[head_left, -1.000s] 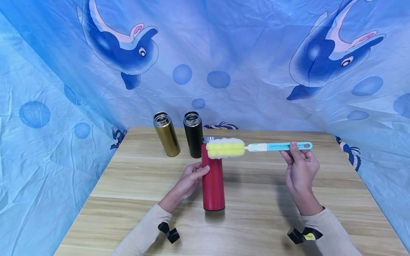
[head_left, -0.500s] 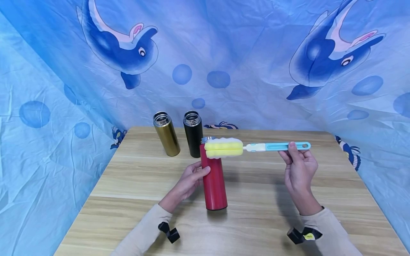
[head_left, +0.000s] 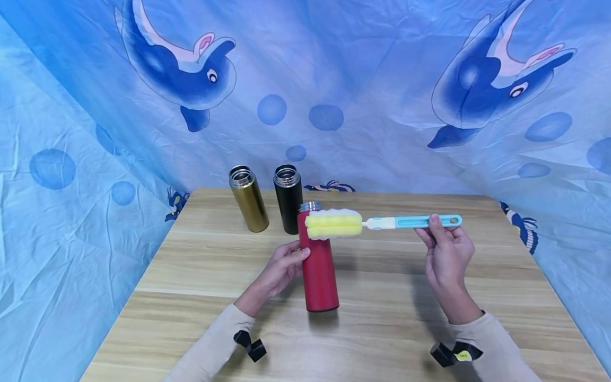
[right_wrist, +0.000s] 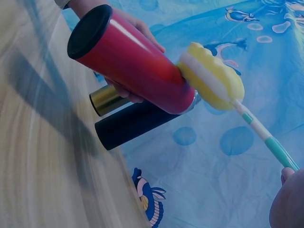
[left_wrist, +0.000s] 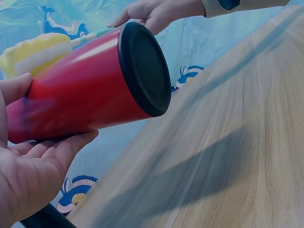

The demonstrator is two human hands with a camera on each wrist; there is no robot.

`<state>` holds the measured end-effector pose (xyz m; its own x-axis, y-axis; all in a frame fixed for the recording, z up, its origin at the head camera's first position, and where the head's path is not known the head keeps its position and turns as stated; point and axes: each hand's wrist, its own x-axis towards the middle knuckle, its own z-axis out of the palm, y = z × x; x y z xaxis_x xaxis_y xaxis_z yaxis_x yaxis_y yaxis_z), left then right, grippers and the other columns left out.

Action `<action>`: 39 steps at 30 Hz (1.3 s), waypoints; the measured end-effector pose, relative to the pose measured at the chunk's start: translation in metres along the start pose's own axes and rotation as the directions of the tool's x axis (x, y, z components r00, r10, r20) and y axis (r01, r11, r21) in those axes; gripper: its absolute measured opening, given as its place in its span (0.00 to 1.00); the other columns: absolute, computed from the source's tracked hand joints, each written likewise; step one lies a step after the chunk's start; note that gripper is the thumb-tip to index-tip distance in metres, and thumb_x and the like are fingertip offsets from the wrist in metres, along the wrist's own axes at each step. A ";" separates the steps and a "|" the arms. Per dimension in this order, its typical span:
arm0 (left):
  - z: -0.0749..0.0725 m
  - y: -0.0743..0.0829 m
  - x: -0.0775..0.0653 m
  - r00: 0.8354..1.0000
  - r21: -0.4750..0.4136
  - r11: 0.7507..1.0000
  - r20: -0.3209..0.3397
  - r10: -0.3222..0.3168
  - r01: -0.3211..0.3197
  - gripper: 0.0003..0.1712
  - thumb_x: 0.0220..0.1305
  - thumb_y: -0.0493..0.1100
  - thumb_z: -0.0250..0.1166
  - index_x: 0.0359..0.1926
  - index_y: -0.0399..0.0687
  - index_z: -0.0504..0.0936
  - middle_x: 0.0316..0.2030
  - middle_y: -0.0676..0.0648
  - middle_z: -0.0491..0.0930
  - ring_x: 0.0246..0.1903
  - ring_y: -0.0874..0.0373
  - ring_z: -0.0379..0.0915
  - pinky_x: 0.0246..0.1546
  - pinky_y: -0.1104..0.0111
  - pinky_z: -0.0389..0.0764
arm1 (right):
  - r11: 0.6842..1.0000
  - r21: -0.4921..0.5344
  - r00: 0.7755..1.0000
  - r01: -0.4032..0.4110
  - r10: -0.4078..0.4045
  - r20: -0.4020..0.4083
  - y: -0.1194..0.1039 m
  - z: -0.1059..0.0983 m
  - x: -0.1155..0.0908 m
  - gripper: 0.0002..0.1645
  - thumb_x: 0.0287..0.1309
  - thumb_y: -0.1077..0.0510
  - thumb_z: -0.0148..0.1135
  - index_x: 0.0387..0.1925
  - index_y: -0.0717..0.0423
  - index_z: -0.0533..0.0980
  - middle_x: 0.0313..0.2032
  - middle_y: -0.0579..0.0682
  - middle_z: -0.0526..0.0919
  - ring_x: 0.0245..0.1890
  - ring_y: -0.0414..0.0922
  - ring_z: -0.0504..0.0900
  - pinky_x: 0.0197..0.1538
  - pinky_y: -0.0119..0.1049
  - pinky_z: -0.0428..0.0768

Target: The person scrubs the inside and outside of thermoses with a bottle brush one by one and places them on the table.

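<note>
My left hand (head_left: 282, 268) grips a red vacuum flask (head_left: 321, 281) around its middle, holding it above the table with its steel mouth up and tilted slightly left. In the left wrist view the flask's black base (left_wrist: 145, 69) faces the camera, thumb on one side and fingers beneath. My right hand (head_left: 447, 254) pinches the blue end of a bottle brush (head_left: 382, 223), held level. Its yellow and white sponge head (head_left: 334, 224) overlaps the flask's upper part in the head view, and in the right wrist view the sponge lies right at the flask's shoulder, outside the mouth.
A gold flask (head_left: 250, 204) and a black flask (head_left: 288, 204), both uncapped, stand at the back left of the wooden table (head_left: 382, 329). A blue dolphin-print cloth (head_left: 372, 154) hangs behind and beside the table.
The red flask has tilted slightly, its base moving right and its mouth left. The brush has shifted slightly left, then dipped a little. Both hands keep their holds.
</note>
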<state>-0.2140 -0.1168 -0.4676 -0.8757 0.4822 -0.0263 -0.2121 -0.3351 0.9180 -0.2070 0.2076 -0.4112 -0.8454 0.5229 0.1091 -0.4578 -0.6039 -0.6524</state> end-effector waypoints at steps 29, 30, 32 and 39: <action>-0.004 0.002 0.008 0.997 0.003 1.000 -0.074 0.001 0.000 0.29 0.76 0.41 0.54 0.68 0.24 0.64 0.43 0.48 0.86 0.38 0.58 0.86 0.43 0.65 0.87 | 0.986 -0.127 0.994 -0.105 0.107 0.007 -0.013 -0.027 -0.029 0.10 0.63 0.70 0.66 0.38 0.73 0.73 0.29 0.58 0.86 0.28 0.45 0.90 0.35 0.31 0.86; -0.005 0.002 0.008 0.997 0.007 1.000 -0.073 0.000 0.001 0.30 0.76 0.41 0.54 0.69 0.24 0.63 0.44 0.48 0.86 0.39 0.58 0.86 0.44 0.64 0.87 | 0.986 -0.125 0.994 -0.106 0.108 0.005 -0.013 -0.028 -0.030 0.09 0.62 0.70 0.66 0.38 0.73 0.73 0.29 0.58 0.86 0.28 0.45 0.90 0.35 0.31 0.86; -0.005 0.002 0.010 0.997 0.014 1.000 -0.074 -0.001 0.002 0.31 0.75 0.42 0.55 0.69 0.24 0.63 0.46 0.48 0.85 0.40 0.57 0.86 0.45 0.64 0.87 | 0.985 -0.131 0.994 -0.109 0.110 0.003 -0.014 -0.031 -0.032 0.09 0.62 0.70 0.66 0.37 0.73 0.74 0.29 0.58 0.86 0.28 0.45 0.90 0.35 0.31 0.86; -0.007 0.001 0.014 0.997 0.020 1.000 -0.076 0.017 -0.015 0.31 0.75 0.42 0.56 0.71 0.28 0.63 0.51 0.44 0.83 0.44 0.55 0.87 0.48 0.62 0.86 | 0.981 -0.147 0.992 -0.124 0.125 -0.006 -0.017 -0.040 -0.040 0.06 0.63 0.71 0.66 0.37 0.71 0.75 0.29 0.57 0.87 0.28 0.45 0.90 0.34 0.32 0.86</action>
<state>-0.2292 -0.1164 -0.4693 -0.9094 0.4138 -0.0407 -0.1899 -0.3264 0.9259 -0.1544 0.2206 -0.4343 -0.8942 0.4471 0.0223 -0.3038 -0.5694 -0.7638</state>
